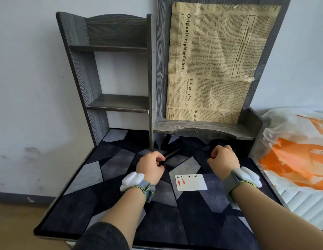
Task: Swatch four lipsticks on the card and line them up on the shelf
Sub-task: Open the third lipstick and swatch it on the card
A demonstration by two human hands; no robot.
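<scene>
**A:** Where is the left hand [151, 166]?

**B:** Over the middle of the patterned mat [110, 210] that covers the table [265, 170], curled into a fist. Its fingers [159, 158] are wrapped round a slim black lipstick [172, 153], whose free end sticks out up and to the right, low over the mat.

**A:** And the right hand [223, 159]?

**B:** Also curled tight, knuckles up, just in front of the lower right shelf [204, 127]. Something dark sits behind the knuckles, but I cannot tell whether those fingers are holding anything.

**A:** The card?

**B:** The white card [191, 182] lies flat on the mat between the two forearms, nearer the right wrist. It has four small handwritten numbers along its top edge and two red swatches [181, 181] under the first two; the rest of it is blank.

**A:** Any other lipsticks?

**B:** One more dark tube [166, 140] leans under the shelf beside the unit's upright divider. The grey shelves on the left [119, 103] hold nothing. A sheet of old newsprint [216, 62] covers the back panel on the right, and a white and orange plastic bag [294, 150] lies to the right of the table.
</scene>
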